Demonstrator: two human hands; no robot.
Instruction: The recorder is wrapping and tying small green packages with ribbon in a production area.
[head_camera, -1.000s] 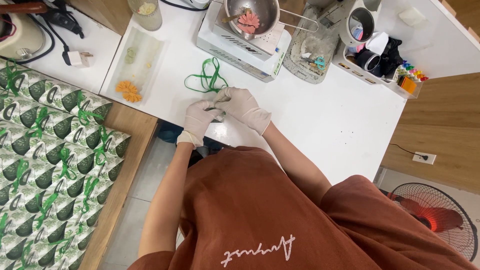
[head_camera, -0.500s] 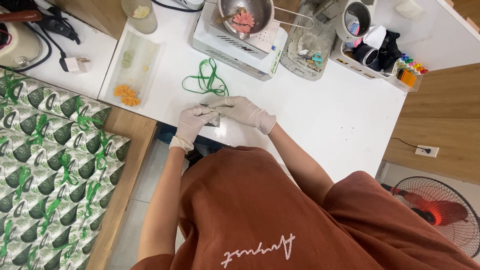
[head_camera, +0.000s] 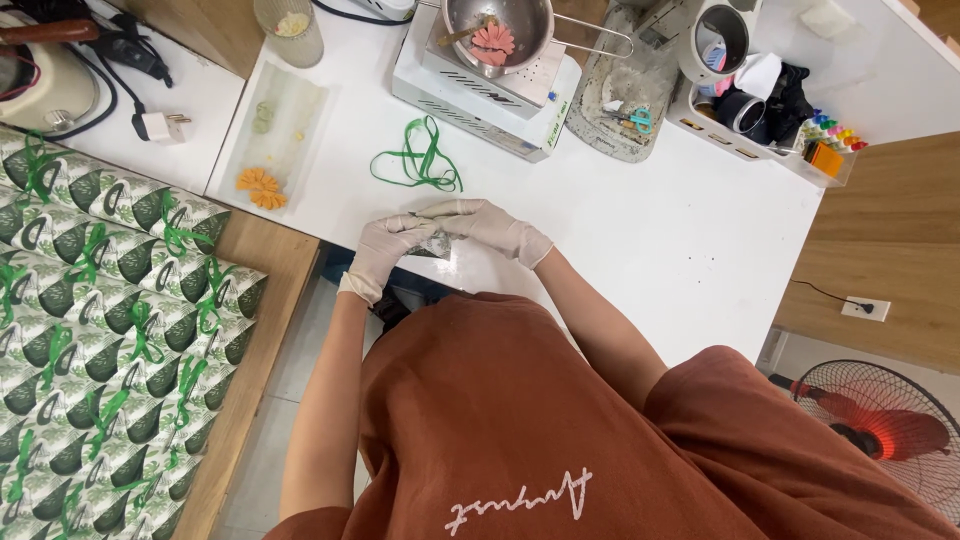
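A: What is seen at the far left?

B: Rows of leaf-printed packets (head_camera: 110, 330), each tied with green ribbon, are laid on a wooden bench. Above them a white plug (head_camera: 160, 127) and black cables are lying on the white table (head_camera: 680, 240).

A: And further in?

B: A clear tray (head_camera: 275, 130) with orange flower shapes (head_camera: 260, 187) is placed beside a glass cup (head_camera: 290, 28). A loose green ribbon (head_camera: 420, 160) is curled just beyond the hands.

A: How are the hands held?

B: Both are gloved. The left hand (head_camera: 385, 250) is curled closed on a small leaf-printed packet (head_camera: 432, 243) at the table's near edge; the right hand (head_camera: 485, 225) is laid over the packet from above, fingers bent around it. Most of the packet is hidden by them.

A: What is found to the right?

B: A steel bowl (head_camera: 500, 30) holding a pink flower shape is set on a white scale (head_camera: 490, 85); next come a tray with scissors (head_camera: 632, 118), a white bin of oddments (head_camera: 760, 100), wood panelling with a wall socket (head_camera: 865, 307), and a floor fan (head_camera: 880, 425).
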